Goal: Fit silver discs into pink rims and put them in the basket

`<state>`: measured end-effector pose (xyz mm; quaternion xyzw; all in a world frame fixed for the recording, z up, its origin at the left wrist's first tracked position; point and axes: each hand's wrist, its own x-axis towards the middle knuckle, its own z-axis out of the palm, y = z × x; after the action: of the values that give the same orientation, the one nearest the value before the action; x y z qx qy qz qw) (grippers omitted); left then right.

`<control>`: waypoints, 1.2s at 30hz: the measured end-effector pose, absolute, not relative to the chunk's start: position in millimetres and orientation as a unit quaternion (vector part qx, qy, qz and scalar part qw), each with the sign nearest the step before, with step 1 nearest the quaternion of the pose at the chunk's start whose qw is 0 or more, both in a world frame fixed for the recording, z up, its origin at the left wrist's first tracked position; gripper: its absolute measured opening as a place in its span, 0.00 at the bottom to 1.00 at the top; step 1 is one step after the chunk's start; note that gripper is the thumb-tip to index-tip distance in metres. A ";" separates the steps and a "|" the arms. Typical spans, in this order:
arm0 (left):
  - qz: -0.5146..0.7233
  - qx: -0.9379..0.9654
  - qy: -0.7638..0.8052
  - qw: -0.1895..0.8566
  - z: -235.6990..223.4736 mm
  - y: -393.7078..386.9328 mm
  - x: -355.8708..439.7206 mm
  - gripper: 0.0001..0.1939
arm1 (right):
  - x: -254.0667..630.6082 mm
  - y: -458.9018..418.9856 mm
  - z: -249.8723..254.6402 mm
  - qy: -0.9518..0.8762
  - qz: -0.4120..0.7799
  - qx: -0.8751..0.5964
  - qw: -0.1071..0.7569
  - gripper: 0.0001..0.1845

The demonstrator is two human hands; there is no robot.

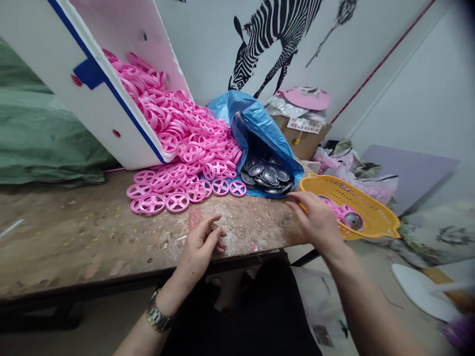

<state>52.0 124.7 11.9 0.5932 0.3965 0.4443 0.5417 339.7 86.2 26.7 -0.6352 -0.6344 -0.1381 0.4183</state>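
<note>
My left hand (199,243) hovers at the table's front edge, fingers loosely bent and apart, holding nothing that I can see. Just beyond it lies a heap of pink spoked plastic wheels (177,201). My right hand (316,217) reaches in beside the yellow basket (376,207), slightly blurred, fingers apart and no object visible in them. Its fingertips are near the mouth of a blue plastic bag (272,128), where dark grey wheel discs (269,174) are piled. Inside the basket sit pink wheels, one with a grey disc (353,221) in its middle.
A tipped white bin (111,104) spills pink wheels onto the worn wooden table (92,232). Green sacking (44,123) stands at the left. A cardboard box (309,138) is behind the basket, which overhangs the table's right end. Bagged items (374,185) lie farther right.
</note>
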 end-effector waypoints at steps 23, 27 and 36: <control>0.468 0.476 0.393 0.633 13.7 138.8 49.9 0.31 | 250.6 159.1 13.8 -0.774 -0.146 -0.578 0.213 0.12; 0.437 0.482 0.395 0.648 20.9 142.4 52.3 0.30 | 233.3 124.8 9.7 -0.820 -0.185 -0.448 0.305 0.10; 0.457 0.477 0.382 0.646 11.0 146.7 53.4 0.21 | 244.3 134.6 5.2 -0.779 -0.174 -0.476 0.369 0.15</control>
<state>53.4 146.7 11.0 0.4772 0.3819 0.4571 0.6461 244.3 134.6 5.2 -0.4760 -0.7788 -0.1742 0.3695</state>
